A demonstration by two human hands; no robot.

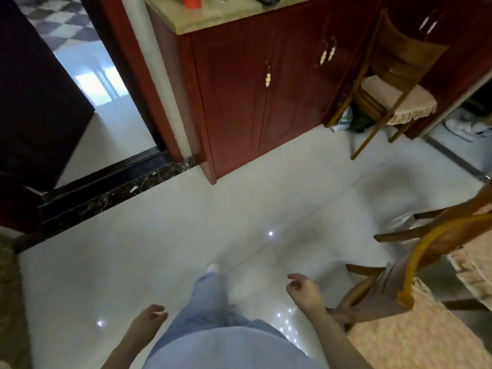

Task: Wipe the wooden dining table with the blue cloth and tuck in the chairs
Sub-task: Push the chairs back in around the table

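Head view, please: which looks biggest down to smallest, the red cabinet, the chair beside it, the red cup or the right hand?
1. red cabinet
2. chair
3. right hand
4. red cup, unsure: cut off by the frame's top edge and farther away.

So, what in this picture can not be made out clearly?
Head view only:
- Red object on the counter: cut off by the top edge.
- Near chair: blurred, cut off by the right edge.
- Bundle under the far chair: too blurred to name.
- Blue cloth, dining table: not visible in the frame.
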